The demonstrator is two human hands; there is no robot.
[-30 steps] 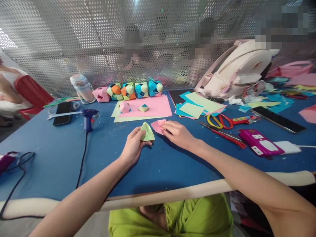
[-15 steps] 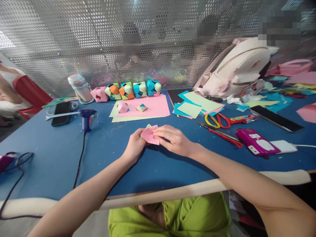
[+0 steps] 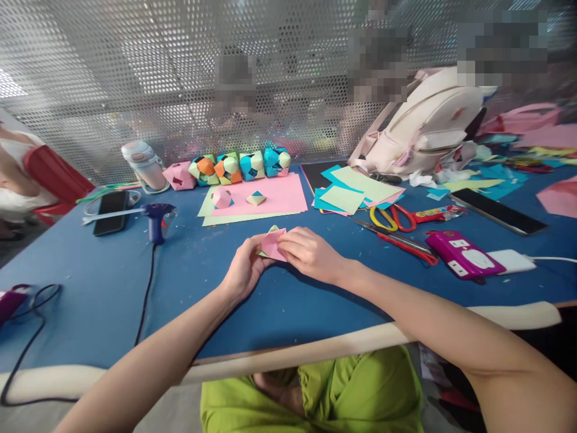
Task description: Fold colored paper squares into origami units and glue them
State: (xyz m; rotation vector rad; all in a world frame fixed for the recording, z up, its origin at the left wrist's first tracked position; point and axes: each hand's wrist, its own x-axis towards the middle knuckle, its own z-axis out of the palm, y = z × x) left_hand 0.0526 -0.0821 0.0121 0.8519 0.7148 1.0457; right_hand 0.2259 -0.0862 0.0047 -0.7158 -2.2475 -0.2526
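Observation:
A folded paper piece (image 3: 272, 245), pink in front with pale green edges showing behind, is held between both hands above the blue table. My left hand (image 3: 246, 264) grips its left side, thumb and fingers closed on it. From the right, my right hand (image 3: 309, 252) pinches the pink paper with its fingertips. Beyond the hands, a small pink folded ball (image 3: 222, 198) and a blue-and-cream folded piece (image 3: 256, 198) rest on pink paper sheets (image 3: 288, 192). Several folded paper balls (image 3: 228, 169) stand in a row behind them.
To the left are a blue glue gun (image 3: 157, 221), a phone (image 3: 111, 211) and a bottle (image 3: 143, 165). On the right lie loose paper sheets (image 3: 345, 199), scissors (image 3: 401, 219), a red-handled cutter (image 3: 408, 245), a purple power block (image 3: 464, 255), another phone (image 3: 499, 210) and a backpack (image 3: 428, 126).
My right hand has shifted slightly left, and less of the pink paper shows between the hands. Both hands keep their hold. The view has moved slightly.

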